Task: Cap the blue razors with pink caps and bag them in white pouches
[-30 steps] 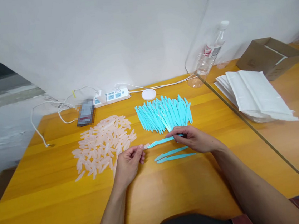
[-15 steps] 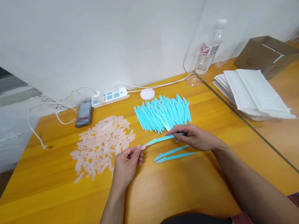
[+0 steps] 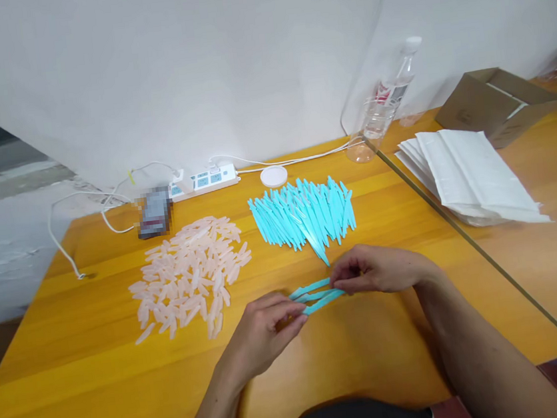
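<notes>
My left hand (image 3: 267, 331) and my right hand (image 3: 379, 270) grip the two ends of one thin turquoise plastic stick (image 3: 325, 299), held low over the wooden table (image 3: 99, 363). Two more turquoise sticks (image 3: 312, 290) lie on the table right under and behind it. A fanned heap of the same turquoise sticks (image 3: 303, 211) lies just beyond my hands. To the left of that is a heap of small translucent pinkish caps (image 3: 188, 273).
At the back edge sit a white power strip (image 3: 202, 180) with cables, a dark blurred phone (image 3: 154, 212) and a round white disc (image 3: 273, 176). A clear plastic bottle (image 3: 382, 110), a stack of white bags (image 3: 471, 177) and a cardboard box (image 3: 495, 104) are at the right.
Both hands moved toward me with the stick, from beside the turquoise heap down to the two loose sticks. My left hand shifted right, closer to my right hand.
</notes>
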`<state>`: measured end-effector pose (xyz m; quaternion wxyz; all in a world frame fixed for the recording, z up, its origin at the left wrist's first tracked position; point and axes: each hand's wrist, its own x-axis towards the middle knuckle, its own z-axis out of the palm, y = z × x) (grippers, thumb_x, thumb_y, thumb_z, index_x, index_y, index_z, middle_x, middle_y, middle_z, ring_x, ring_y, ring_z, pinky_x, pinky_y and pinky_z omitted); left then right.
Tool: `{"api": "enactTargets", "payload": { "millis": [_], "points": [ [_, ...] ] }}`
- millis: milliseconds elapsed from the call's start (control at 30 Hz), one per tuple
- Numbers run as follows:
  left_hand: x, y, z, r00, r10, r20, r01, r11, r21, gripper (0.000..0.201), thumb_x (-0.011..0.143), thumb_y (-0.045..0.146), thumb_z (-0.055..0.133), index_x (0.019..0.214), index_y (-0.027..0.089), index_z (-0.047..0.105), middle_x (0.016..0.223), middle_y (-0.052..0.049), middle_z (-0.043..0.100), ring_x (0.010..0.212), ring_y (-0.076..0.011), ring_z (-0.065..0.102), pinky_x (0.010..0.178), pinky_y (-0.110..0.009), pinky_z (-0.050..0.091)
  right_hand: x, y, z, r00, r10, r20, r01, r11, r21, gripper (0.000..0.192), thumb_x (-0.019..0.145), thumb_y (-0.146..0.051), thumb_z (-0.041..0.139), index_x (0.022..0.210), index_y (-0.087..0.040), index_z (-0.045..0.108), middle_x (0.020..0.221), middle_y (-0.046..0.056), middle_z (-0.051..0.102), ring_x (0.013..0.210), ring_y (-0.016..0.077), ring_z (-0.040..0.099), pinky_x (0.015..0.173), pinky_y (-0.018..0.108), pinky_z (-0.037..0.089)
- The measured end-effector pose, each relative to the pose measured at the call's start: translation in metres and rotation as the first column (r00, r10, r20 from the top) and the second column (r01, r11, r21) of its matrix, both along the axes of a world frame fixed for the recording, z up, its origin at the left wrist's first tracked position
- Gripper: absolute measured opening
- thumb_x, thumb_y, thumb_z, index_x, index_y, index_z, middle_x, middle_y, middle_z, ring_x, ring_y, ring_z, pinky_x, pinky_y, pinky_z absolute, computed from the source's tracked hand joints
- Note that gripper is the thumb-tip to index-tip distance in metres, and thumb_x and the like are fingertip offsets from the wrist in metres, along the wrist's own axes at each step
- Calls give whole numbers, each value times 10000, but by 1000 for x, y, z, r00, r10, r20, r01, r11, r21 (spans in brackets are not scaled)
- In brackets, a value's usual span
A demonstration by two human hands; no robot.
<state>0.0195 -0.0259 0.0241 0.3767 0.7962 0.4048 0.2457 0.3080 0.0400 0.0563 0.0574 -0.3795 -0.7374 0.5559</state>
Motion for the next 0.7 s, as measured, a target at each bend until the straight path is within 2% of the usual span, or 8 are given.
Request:
{"api": "enactTargets", "payload": {
  "millis": [67,167,233,300,400,533,633,700],
  "points": [
    [1,-1,-4,998,-46,-41,48,997,55,222,979,309,596,1103,242,768,878,-69,728,815,-184,667,724,-285,518,10,1,0,998,-53,32,54,998,-38,354,896,-494,607,759,-193,735,603,-18,580,519,101,418,485,238,312],
    [1,0,-10,994,-52,-91,65,988,137,224,987,280,583,1118,243,761,899,-72,716,854,-189,658,750,-295,511,22,4,0,983,-142,112,146,989,-25,449,909,-542,568,645,-192,662,578,-5,588,494,107,435,479,253,326],
    [0,2,-13,994,-17,-104,35,984,174,225,979,280,597,1136,239,753,905,-72,702,845,-183,651,742,-294,504,27,6,-1,964,-199,178,197,980,25,485,917,-562,542,612,-194,622,562,-1,585,487,112,446,477,259,328],
    [0,2,-15,994,23,-102,-3,982,191,223,965,294,624,1141,239,749,892,-67,687,818,-173,644,724,-288,498,26,9,-4,931,-294,218,265,952,151,491,907,-570,546,595,-195,604,545,-4,568,488,115,444,479,263,315],
    [2,1,-15,992,40,-116,-13,974,227,200,954,301,639,1102,252,763,874,-63,673,794,-167,628,702,-284,487,17,14,-11,853,-485,192,395,841,368,450,890,-550,559,634,-193,655,570,5,594,528,131,478,510,269,316],
    [7,1,-13,990,31,-136,6,964,266,163,952,275,633,1012,249,782,877,-67,672,809,-175,622,700,-291,480,-1,20,-26,744,-652,148,507,695,510,362,878,-499,577,779,-195,747,695,37,700,628,172,587,595,279,379],
    [5,5,-11,992,116,-49,-99,959,265,148,941,267,649,1009,227,774,861,-57,670,798,-167,627,711,-284,486,-13,25,-37,658,-742,125,551,588,592,325,867,-483,608,897,-199,763,745,49,730,683,198,637,669,296,419],
    [-3,12,-9,974,226,-7,-215,937,275,151,942,266,646,1013,215,769,860,-52,668,800,-165,631,740,-286,493,-18,28,-41,616,-778,127,566,549,615,332,869,-471,617,969,-189,760,771,59,739,732,217,660,701,307,432]
  ]
}}
